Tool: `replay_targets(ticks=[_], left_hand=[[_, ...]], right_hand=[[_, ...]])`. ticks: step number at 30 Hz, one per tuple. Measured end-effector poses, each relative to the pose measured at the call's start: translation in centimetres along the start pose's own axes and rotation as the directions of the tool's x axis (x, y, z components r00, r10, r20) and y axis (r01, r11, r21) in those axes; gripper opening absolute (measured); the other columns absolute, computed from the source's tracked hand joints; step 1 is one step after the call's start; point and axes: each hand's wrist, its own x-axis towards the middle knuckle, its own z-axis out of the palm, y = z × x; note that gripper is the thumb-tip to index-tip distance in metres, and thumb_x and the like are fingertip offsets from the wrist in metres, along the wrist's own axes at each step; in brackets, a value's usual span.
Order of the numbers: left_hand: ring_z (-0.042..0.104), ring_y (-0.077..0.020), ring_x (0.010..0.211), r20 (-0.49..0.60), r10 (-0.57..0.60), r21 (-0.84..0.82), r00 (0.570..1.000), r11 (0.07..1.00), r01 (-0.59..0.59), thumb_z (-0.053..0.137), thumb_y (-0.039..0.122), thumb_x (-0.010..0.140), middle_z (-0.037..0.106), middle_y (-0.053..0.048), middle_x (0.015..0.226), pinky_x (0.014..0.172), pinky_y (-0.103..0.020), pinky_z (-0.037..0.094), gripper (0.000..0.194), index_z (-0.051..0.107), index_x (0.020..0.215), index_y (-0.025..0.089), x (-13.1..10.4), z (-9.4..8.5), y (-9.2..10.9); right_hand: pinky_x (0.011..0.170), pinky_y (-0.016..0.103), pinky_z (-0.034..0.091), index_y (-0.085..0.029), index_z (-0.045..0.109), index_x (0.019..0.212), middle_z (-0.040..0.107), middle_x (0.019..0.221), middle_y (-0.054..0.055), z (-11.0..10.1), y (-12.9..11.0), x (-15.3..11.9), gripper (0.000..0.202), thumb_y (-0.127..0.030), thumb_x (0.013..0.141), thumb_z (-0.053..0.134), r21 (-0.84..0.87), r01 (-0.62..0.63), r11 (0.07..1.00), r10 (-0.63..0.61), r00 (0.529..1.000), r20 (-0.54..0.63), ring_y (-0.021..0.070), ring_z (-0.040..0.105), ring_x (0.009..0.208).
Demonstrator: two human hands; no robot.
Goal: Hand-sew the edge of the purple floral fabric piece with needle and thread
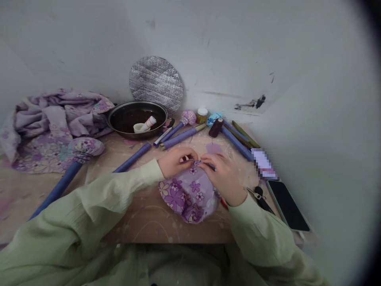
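A piece of purple floral fabric (193,190) hangs in loose folds from my two hands, its lower part near the tabletop. My left hand (176,162) pinches the gathered upper edge from the left. From the right, my right hand (224,174) pinches the same edge, fingertips close to the left ones. The fabric is bunched between the two pinches, and a dark thin strip shows under the right fingers. Whether a needle or thread is in the fingers is too small to tell. Something red peeks out under my right wrist.
Behind my hands lie blue-wrapped sticks (183,137), a marker (162,136), a dark thread spool (216,128) and a small jar (201,116). A black pan (116,126) stands before a silver round mat (156,81). Floral cloth (50,127) is heaped left. A phone (288,204) and scissors (263,198) lie right.
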Motion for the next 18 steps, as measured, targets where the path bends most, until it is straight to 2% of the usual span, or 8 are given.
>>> replay_targets(ticks=[8,13,16,18], left_hand=[[0.061,-0.0113,0.072,0.040,0.010,-0.042,0.999,0.999,-0.008,0.052,0.013,0.085,0.068,-0.004,0.084,0.069,-0.022,0.049,0.012,0.062,0.090,0.013,0.0,-0.3,0.2],[0.061,-0.0115,0.070,0.064,-0.030,0.069,0.998,0.997,0.026,0.063,0.015,0.078,0.070,-0.003,0.083,0.068,-0.022,0.048,0.014,0.065,0.092,0.014,-0.1,-1.1,0.2],[0.063,-0.0127,0.075,0.092,0.056,0.110,0.994,0.992,-0.066,0.059,0.014,0.082,0.071,-0.004,0.083,0.071,-0.022,0.048,0.009,0.066,0.087,0.014,-0.1,-2.1,0.9],[0.064,-0.0132,0.080,0.082,0.135,0.082,0.987,0.987,-0.142,0.052,0.015,0.087,0.071,-0.006,0.087,0.075,-0.023,0.048,0.014,0.066,0.088,0.013,-0.1,-2.8,1.8]], right_hand=[[0.072,0.034,0.049,-0.022,0.067,0.087,0.074,0.085,0.004,-0.2,0.3,0.3,0.010,-0.024,0.090,0.057,0.039,-0.047,0.998,0.043,0.993,0.113,0.0209,0.066,0.080],[0.068,0.032,0.048,-0.020,0.066,0.082,0.071,0.079,0.004,-0.4,0.1,0.3,0.008,-0.021,0.087,0.060,0.031,-0.063,0.998,0.059,0.991,0.116,0.0196,0.064,0.074],[0.065,0.031,0.047,-0.021,0.064,0.077,0.068,0.071,0.002,-1.5,-1.4,0.3,0.009,-0.020,0.085,0.060,0.058,-0.067,0.996,0.059,0.990,0.130,0.0179,0.061,0.069],[0.065,0.030,0.046,-0.022,0.063,0.075,0.066,0.068,0.001,-2.4,-2.7,0.3,0.010,-0.020,0.084,0.059,0.094,-0.049,0.994,0.036,0.990,0.135,0.0174,0.060,0.067]])
